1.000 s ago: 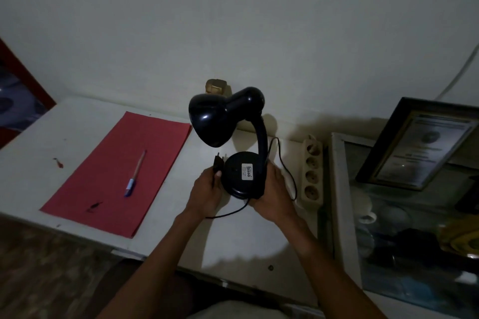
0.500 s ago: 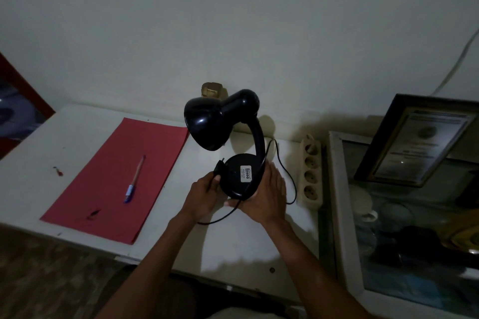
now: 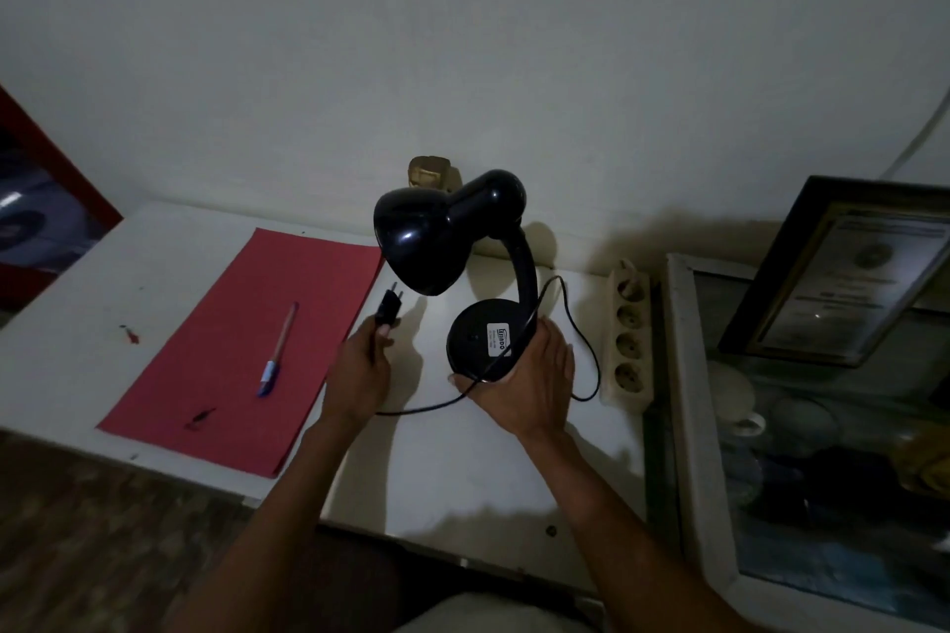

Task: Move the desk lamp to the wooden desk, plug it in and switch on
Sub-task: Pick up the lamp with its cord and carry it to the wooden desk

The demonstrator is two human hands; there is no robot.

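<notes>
Plug (image 3: 389, 308) now drawn left, clear of lamp (image 3: 480, 342) base, pinched in left hand (image 3: 360, 370), prongs up. Base tilted, underside showing, gripped between thumb and fingers of right hand (image 3: 532, 388) above desk (image 3: 462, 478), near power strip (image 3: 628, 329) at right. Cord (image 3: 416, 410) hanging free: likely setting down next, then plugging in.

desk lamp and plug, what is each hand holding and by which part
The left hand pinches the plug by its black body, prongs pointing up. The right hand grips the desk lamp by the edge of its round base.
</notes>
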